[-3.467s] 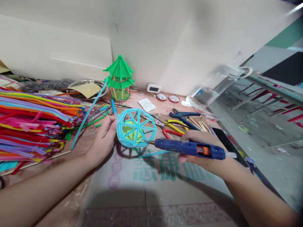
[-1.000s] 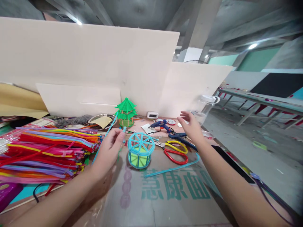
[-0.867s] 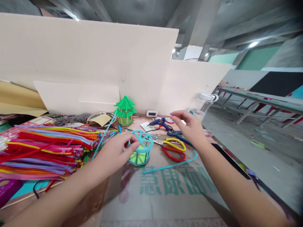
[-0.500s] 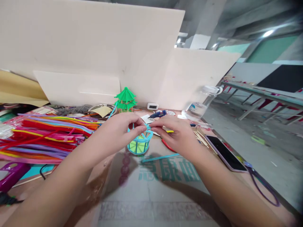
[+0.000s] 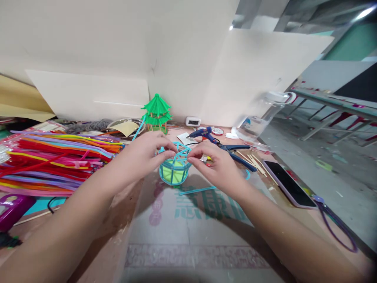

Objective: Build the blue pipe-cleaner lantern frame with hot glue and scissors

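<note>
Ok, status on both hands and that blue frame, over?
Left hand and right hand pinch the top of the blue pipe-cleaner frame. Frame upright on cardboard. Glue gun lies behind, apart.

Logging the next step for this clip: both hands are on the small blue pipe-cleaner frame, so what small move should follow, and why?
Probably press the loose spoke down onto the blue frame rim. The left hand and right hand pinch strands at its top, which look uneven there.
</note>
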A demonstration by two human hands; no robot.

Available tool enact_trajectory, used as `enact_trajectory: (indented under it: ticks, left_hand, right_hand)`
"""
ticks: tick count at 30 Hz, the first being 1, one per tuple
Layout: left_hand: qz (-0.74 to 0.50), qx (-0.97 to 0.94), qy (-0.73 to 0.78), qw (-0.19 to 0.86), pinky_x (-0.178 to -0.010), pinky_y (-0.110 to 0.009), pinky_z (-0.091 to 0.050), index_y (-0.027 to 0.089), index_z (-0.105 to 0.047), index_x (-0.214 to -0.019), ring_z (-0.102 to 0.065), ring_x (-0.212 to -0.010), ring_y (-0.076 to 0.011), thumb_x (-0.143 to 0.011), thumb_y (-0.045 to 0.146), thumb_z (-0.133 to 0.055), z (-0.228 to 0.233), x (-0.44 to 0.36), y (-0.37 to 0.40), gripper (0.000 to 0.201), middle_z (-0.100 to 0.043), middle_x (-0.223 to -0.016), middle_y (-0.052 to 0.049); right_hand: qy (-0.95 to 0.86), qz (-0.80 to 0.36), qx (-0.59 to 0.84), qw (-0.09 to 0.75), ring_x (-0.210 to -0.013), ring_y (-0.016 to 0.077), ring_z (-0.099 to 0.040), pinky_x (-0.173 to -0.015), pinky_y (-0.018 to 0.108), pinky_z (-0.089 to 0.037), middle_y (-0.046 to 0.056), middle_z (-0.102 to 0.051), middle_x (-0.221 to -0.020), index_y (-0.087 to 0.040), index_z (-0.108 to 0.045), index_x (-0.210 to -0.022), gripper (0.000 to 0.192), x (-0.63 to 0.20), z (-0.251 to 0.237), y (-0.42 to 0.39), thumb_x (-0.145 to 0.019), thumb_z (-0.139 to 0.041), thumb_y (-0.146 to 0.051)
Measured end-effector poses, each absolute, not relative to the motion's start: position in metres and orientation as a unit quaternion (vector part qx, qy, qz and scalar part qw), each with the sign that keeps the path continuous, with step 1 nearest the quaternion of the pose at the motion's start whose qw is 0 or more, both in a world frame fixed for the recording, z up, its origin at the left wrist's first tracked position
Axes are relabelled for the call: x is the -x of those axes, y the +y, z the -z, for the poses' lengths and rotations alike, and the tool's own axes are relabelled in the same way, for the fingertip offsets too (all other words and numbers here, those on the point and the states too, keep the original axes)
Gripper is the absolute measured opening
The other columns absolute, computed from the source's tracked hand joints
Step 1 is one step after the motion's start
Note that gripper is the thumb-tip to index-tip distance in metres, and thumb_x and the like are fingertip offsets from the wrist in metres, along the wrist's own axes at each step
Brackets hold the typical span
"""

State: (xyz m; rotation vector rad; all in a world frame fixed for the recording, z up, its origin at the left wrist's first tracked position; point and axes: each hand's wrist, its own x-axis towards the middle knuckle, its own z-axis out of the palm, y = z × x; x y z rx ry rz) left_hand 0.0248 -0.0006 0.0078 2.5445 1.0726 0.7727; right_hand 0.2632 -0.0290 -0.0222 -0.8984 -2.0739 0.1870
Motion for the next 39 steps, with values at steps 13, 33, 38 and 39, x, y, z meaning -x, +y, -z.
enact_trajectory:
  ticks: [13, 33, 38, 39]
  left_hand:
    - [-0.134, -0.909, 0.384, 0.092, -0.111, -0.05, -0.046, 0.025, -0.081, -0.102, -0.059, -0.132, -0.0333, -0.09, 0.031, -0.073, -0.001, -0.017, 0.013, 0.016, -0.067, -0.129, -0.011]
    - [-0.126, -0.909, 0.381, 0.11, -0.102, -0.043, -0.05, 0.024, -0.077, -0.102, -0.064, -0.119, -0.0295, -0.09, 0.031, -0.067, 0.003, -0.015, 0.013, 0.017, -0.068, -0.123, -0.008]
    - [-0.199, -0.906, 0.364, 0.092, -0.105, -0.045, -0.049, 0.025, -0.076, -0.112, -0.062, -0.122, -0.028, -0.096, 0.038, -0.061, -0.001, -0.014, 0.007, 0.025, -0.067, -0.126, -0.009]
    - [-0.217, -0.906, 0.354, 0.086, -0.106, -0.045, -0.048, 0.025, -0.077, -0.11, -0.061, -0.123, -0.0278, -0.098, 0.04, -0.06, -0.001, -0.016, 0.005, 0.025, -0.067, -0.127, -0.009]
  right_hand:
    - [-0.841, -0.073, 0.351, 0.406, -0.088, 0.0202, -0.067, -0.083, 0.034, -0.049, 0.004, -0.072, -0.086, -0.018, -0.07, -0.084, 0.01, -0.258, 0.032, -0.026, -0.092, -0.074, -0.014]
    - [-0.851, -0.012, 0.371, 0.372, -0.098, 0.0249, -0.067, -0.091, 0.042, -0.05, 0.008, -0.074, -0.1, -0.021, -0.076, -0.105, 0.015, -0.264, 0.03, -0.029, -0.102, -0.062, -0.026]
    - [-0.824, -0.033, 0.401, 0.399, -0.091, 0.0218, -0.067, -0.087, 0.038, -0.052, 0.005, -0.073, -0.097, -0.022, -0.071, -0.116, 0.018, -0.28, 0.017, -0.026, -0.1, -0.065, -0.028]
    - [-0.836, -0.048, 0.392, 0.38, -0.091, 0.0214, -0.067, -0.086, 0.037, -0.052, 0.005, -0.074, -0.098, -0.022, -0.072, -0.114, 0.016, -0.284, 0.016, -0.024, -0.1, -0.065, -0.028]
